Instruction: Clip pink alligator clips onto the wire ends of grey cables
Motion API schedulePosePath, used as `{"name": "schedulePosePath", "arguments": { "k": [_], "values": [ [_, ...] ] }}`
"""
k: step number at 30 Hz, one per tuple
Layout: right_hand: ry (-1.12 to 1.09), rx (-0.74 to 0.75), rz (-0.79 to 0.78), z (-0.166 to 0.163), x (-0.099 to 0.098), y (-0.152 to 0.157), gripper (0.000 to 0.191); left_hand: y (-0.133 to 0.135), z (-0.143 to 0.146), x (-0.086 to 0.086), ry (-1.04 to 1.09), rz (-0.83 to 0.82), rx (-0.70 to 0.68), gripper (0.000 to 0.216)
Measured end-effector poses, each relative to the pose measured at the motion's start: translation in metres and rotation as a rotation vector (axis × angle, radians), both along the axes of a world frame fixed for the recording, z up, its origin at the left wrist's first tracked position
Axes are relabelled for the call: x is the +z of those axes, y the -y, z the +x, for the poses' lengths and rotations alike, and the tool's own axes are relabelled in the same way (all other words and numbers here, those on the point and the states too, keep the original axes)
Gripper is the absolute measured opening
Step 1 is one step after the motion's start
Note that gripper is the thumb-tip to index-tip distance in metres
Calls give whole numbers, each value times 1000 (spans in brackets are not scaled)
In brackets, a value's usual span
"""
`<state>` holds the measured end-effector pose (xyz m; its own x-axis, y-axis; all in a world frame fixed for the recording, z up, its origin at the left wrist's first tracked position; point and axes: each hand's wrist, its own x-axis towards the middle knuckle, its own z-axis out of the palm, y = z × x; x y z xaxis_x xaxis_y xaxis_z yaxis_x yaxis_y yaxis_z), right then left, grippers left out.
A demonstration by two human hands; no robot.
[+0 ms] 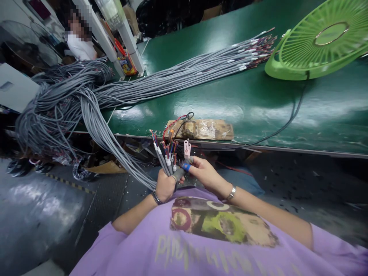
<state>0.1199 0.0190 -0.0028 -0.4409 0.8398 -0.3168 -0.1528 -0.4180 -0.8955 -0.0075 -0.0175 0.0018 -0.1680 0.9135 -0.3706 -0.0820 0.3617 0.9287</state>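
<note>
"What are the fingers doing?"
"The left hand's (165, 187) are closed round grey multicore cables (161, 158), coloured wire ends upward. The right hand's (205, 174) are pinched narrow beside a pink clip (187, 147); whether they grip it, I can't tell."
"Beyond them?"
"A wooden block (221, 129) on the counter's (244, 96) near edge, a cable bundle (184, 73) farther back, a green fan (299, 57) far right."
"Any writing?"
"Lettering on the purple shirt (140, 245) and far-left packet (128, 66), neither legible."
</note>
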Motion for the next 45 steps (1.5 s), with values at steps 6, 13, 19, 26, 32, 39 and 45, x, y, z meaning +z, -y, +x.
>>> {"name": "schedulePosePath", "arguments": {
  "k": [6,13,19,26,32,39,45],
  "values": [
    [-18,-68,-50,-5,-3,3,40,-1,0,5,2,0,47,43],
    [36,0,10,-4,1,-3,43,-1,-1,1,1,-35,26,41],
    [-2,-61,-32,-9,-4,2,41,0,-1,-6,1,-14,46,38],
    [4,-17,-51,-8,-2,0,41,-1,-4,-6,5,-24,34,38],
    [26,-98,-64,-9,-5,2,40,-2,-3,-7,10,-6,55,38],
    [-116,-242,-176,-5,-14,1,36,-3,-12,-3,117,58,0,39],
    [-279,-283,-280,4,-17,-7,45,-5,-19,0,301,-47,-50,45]
  ]
}}
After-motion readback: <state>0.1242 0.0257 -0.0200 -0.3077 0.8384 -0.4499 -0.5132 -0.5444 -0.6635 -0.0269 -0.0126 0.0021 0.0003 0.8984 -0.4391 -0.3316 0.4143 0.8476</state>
